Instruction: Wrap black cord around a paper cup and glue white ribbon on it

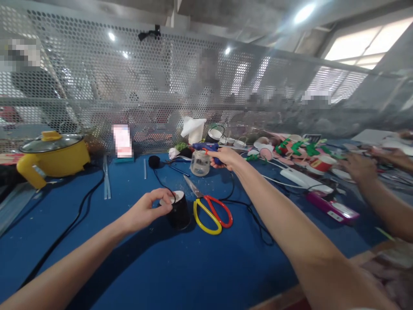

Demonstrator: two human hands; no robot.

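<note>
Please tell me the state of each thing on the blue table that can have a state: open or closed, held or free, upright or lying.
Glue gun: held by right hand, over the glass jar.
Glass jar: upright, no lid seen.
Black cup: upright, gripped at the rim by left hand.
Scissors: lying flat, blades nearly closed, free.
Yellow pot: lid on.

A craft workshop: blue-matted bench (129,267), perforated metal divider (97,86), glue gun (206,148), scissors (209,209).
</note>
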